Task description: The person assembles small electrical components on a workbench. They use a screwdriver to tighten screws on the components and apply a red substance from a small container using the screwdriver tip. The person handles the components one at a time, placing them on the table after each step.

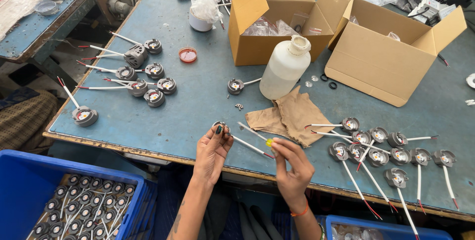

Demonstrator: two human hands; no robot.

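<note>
Module (220, 127) sat pinched in your left hand (213, 146), its wires (252, 142) running right to your right hand (292, 166), which gripped a yellow-tipped tool (269, 142).

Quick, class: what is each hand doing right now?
Left hand: closed on a small grey round part.
Right hand: pinching a small yellow piece.

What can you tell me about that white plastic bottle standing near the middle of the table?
The bottle is cloudy white plastic, squarish with rounded shoulders and a short neck closed by a white cap. It stands upright on the blue table, just in front of the open cardboard box. Its base rests at the edge of a crumpled brown cloth. No hand touches it. What it contains cannot be seen.
</note>
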